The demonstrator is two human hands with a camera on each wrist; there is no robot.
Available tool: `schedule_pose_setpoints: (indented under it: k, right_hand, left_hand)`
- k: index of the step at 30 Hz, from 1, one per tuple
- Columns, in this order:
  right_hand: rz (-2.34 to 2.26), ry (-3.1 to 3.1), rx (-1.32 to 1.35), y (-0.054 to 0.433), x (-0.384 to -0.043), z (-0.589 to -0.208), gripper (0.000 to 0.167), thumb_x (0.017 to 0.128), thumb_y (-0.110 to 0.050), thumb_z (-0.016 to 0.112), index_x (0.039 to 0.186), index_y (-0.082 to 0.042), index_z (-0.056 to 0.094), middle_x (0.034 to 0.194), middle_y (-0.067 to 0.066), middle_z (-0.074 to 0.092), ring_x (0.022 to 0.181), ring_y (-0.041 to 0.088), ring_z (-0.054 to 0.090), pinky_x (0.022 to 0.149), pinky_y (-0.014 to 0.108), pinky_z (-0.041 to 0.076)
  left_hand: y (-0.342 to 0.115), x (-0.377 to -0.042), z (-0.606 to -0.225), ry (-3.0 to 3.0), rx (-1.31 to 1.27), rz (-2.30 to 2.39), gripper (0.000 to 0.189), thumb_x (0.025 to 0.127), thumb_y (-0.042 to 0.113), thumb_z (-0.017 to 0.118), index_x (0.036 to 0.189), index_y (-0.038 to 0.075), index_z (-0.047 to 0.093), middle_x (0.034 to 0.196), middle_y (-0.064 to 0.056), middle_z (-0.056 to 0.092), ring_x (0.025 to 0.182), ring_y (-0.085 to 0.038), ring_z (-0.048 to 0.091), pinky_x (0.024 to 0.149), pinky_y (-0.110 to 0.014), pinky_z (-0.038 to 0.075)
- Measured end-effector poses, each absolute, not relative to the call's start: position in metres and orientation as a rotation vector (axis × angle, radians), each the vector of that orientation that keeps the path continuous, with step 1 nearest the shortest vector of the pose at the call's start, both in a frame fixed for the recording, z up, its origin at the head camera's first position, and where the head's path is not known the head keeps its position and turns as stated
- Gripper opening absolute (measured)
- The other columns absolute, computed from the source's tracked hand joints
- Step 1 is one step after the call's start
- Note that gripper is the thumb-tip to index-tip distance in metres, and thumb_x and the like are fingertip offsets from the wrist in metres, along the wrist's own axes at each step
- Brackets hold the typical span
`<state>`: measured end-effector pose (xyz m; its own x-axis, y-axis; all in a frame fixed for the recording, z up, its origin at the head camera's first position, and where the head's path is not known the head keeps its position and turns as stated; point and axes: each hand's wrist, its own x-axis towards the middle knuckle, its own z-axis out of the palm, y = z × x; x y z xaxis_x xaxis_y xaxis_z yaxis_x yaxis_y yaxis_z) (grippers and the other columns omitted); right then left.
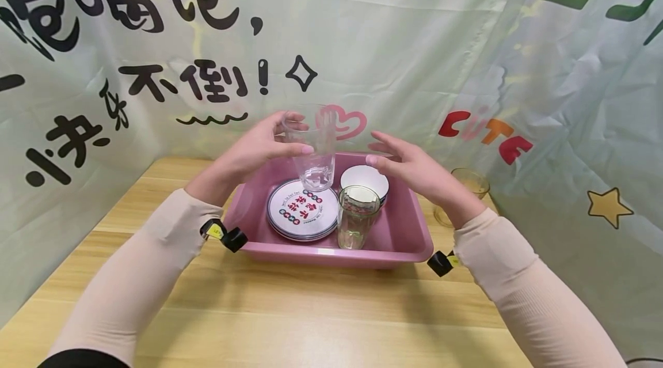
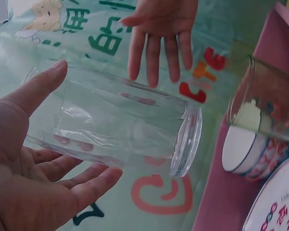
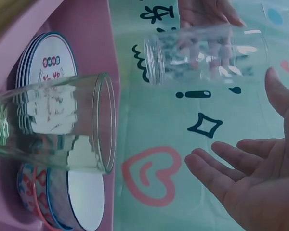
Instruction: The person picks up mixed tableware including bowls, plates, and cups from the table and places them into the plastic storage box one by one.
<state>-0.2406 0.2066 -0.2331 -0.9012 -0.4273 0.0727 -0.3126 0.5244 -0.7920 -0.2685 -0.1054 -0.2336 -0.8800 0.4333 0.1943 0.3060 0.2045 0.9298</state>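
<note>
A clear drinking glass is held upright over the pink tub by my left hand. Thumb and fingers curve round the glass's side in the left wrist view. To the right of it, my right hand hovers above the tub's right part, fingers extended and apart from the glass. Inside the tub, a stack of white plates with red print lies on the left. A greenish glass stands at the front, and stacked white bowls with patterned outsides sit behind it.
An amber-tinted glass stands on the wooden table right of the tub, partly hidden by my right wrist. A printed cloth with lettering hangs behind the table and along its sides.
</note>
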Motion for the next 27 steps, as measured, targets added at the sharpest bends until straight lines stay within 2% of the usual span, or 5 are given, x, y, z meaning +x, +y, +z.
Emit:
schedule_pose_setpoints:
  k: [4, 8, 15, 20, 27]
  right_hand:
    - [-1.352, 2.573, -0.611, 0.199, -0.240, -0.230, 0.072, 0.094, -0.053, 0.058, 0.154, -0.030, 0.026, 0.148, 0.001, 0.043, 0.121, 0.026, 0.057, 0.109, 0.047, 0.037]
    - [-1.368, 2.546, -0.612, 0.192, -0.240, -0.227, 0.070, 0.095, -0.054, 0.057, 0.154, -0.032, 0.027, 0.151, -0.001, 0.039, 0.120, 0.027, 0.057, 0.109, 0.047, 0.037]
    - [-1.512, 2.475, -0.657, 0.183, -0.242, -0.223, 0.075, 0.094, -0.052, 0.059, 0.155, -0.023, 0.026, 0.152, 0.002, 0.037, 0.126, 0.022, 0.052, 0.107, 0.041, 0.041]
    - [-1.669, 2.376, -0.653, 0.184, -0.246, -0.223, 0.071, 0.097, -0.042, 0.059, 0.154, -0.018, 0.024, 0.146, 0.012, 0.043, 0.122, 0.030, 0.056, 0.105, 0.043, 0.044]
    - [-1.718, 2.363, -0.603, 0.188, -0.252, -0.228, 0.069, 0.096, -0.042, 0.060, 0.153, -0.019, 0.028, 0.148, 0.011, 0.040, 0.122, 0.030, 0.054, 0.100, 0.046, 0.047]
  left_hand:
    - [-0.094, -0.269, -0.231, 2.331, 0.699, 1.761, 0.079, 0.080, 0.032, 0.082, 0.145, 0.014, 0.040, 0.141, -0.004, 0.049, 0.123, -0.022, 0.051, 0.097, -0.038, 0.049]
    - [-0.083, -0.270, -0.230, 2.302, 0.696, 1.764, 0.081, 0.079, 0.033, 0.083, 0.145, 0.013, 0.039, 0.140, -0.005, 0.049, 0.122, -0.021, 0.052, 0.099, -0.038, 0.048]
    - [-0.064, -0.273, -0.228, 2.210, 0.725, 1.796, 0.078, 0.082, 0.029, 0.081, 0.145, 0.012, 0.039, 0.139, -0.006, 0.050, 0.121, -0.021, 0.053, 0.098, -0.041, 0.048]
    - [-0.053, -0.278, -0.229, 2.176, 0.711, 1.796, 0.078, 0.081, 0.029, 0.082, 0.145, 0.014, 0.040, 0.137, -0.005, 0.051, 0.120, -0.020, 0.054, 0.099, -0.041, 0.048]
    - [-0.041, -0.287, -0.235, 2.117, 0.718, 1.840, 0.076, 0.083, 0.022, 0.080, 0.145, 0.011, 0.039, 0.133, -0.008, 0.054, 0.115, -0.023, 0.058, 0.098, -0.042, 0.048]
